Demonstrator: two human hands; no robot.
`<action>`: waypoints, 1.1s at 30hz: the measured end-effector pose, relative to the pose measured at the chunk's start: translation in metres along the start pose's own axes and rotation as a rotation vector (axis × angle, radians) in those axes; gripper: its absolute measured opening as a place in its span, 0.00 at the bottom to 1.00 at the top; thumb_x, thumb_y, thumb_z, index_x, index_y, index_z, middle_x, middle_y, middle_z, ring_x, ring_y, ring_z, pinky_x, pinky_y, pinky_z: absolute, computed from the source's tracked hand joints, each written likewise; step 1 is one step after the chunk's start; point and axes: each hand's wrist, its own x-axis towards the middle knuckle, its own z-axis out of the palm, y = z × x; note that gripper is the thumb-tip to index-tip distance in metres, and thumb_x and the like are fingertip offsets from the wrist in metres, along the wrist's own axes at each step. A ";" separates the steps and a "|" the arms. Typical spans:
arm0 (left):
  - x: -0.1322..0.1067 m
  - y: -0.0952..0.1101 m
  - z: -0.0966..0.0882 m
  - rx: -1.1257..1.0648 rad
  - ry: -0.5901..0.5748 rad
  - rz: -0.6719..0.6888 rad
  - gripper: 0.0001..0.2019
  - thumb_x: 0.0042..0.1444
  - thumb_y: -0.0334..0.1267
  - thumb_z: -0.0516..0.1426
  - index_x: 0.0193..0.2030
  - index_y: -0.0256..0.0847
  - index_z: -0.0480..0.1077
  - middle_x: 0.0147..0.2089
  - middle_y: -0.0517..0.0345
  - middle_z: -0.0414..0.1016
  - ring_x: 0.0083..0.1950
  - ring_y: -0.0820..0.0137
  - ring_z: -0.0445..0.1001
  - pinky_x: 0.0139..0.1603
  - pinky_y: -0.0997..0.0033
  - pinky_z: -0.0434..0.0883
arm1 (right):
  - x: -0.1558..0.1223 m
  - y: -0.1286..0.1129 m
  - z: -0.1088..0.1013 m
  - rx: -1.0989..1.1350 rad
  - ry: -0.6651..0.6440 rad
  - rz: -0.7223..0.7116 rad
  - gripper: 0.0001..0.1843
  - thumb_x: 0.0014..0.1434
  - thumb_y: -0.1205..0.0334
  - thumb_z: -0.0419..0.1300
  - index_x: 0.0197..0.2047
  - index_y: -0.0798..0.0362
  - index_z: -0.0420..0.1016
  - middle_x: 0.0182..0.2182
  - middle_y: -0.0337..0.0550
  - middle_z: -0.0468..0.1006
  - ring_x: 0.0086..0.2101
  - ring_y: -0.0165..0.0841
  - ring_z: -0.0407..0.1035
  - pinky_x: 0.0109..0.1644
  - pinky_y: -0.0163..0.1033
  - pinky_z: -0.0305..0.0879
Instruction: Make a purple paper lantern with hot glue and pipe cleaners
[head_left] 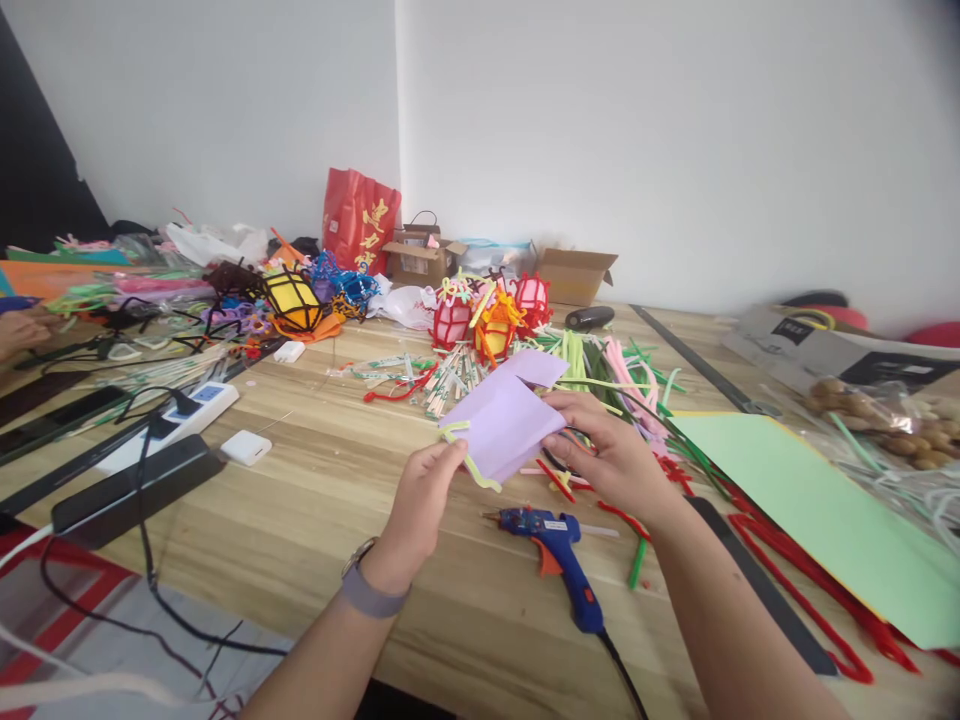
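Observation:
A folded sheet of light purple paper [506,415] is held up over the table between my two hands. My left hand [420,500] pinches its lower left edge, where a pale yellow-green pipe cleaner [482,477] lies along the paper. At the right edge, the fingers and thumb of my right hand [611,455] close on the paper. A dark loop shows behind those fingers; I cannot tell what it is. Below the paper, a blue glue gun [566,555] with an orange trigger lies on the table, nozzle to the left.
Pipe-cleaner lanterns [495,325] stand behind the paper, with bundled sticks [456,380] in front. Green card [817,520] and red pipe cleaners [795,600] lie right. A power strip [180,425] with cables is left. Another person's hand [22,330] shows at far left.

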 end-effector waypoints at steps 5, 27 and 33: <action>0.000 0.002 0.002 -0.024 -0.007 -0.045 0.14 0.50 0.48 0.61 0.27 0.38 0.75 0.30 0.51 0.78 0.40 0.61 0.74 0.39 0.68 0.68 | -0.001 -0.005 0.002 0.147 0.000 0.237 0.10 0.58 0.54 0.59 0.35 0.51 0.77 0.41 0.45 0.78 0.42 0.39 0.71 0.49 0.47 0.67; 0.002 -0.001 -0.003 0.231 -0.030 0.006 0.12 0.47 0.44 0.62 0.21 0.38 0.71 0.23 0.63 0.69 0.29 0.73 0.64 0.33 0.75 0.60 | 0.011 -0.027 0.020 0.732 0.185 0.925 0.17 0.40 0.51 0.67 0.31 0.53 0.78 0.26 0.38 0.79 0.25 0.31 0.69 0.30 0.34 0.64; 0.011 -0.004 -0.006 0.039 0.074 -0.078 0.12 0.42 0.45 0.64 0.27 0.39 0.74 0.26 0.60 0.75 0.30 0.72 0.67 0.32 0.75 0.60 | 0.005 -0.020 0.021 0.551 -0.056 0.837 0.20 0.43 0.44 0.65 0.27 0.54 0.76 0.24 0.39 0.78 0.24 0.31 0.69 0.29 0.35 0.62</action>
